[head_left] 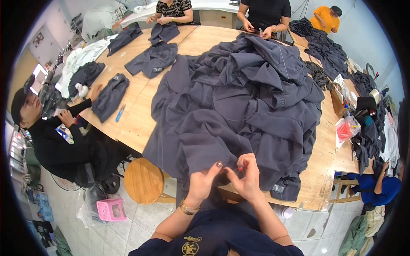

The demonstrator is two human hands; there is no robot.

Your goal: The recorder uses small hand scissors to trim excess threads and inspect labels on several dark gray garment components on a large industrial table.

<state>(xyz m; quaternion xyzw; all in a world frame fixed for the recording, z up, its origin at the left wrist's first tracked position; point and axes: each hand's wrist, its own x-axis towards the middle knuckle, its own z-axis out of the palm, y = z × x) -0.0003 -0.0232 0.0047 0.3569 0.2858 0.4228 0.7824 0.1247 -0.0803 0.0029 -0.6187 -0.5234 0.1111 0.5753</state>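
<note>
A dark grey garment (pixel 205 147) lies at the near edge of a big heap of dark grey garments (pixel 239 98). My left hand (pixel 203 182) is closed on its near edge, thumb on top and the fingers hidden in the cloth. Close beside it, my right hand (pixel 246 179) is closed too, with its thumb pointing toward the left one. Something small and red (pixel 242 165) shows between the right fingers; its kind is too small to make out. Cloth hangs over the table edge below both hands.
The wooden table (pixel 136 123) bears separate grey pieces (pixel 151 59) and a blue-handled tool (pixel 121 112) at the left. Co-workers sit or stand around it. A round wooden stool (pixel 144 181) and a pink plastic stool (pixel 112 210) stand at the near left. A plastic bag (pixel 347 129) lies at the right.
</note>
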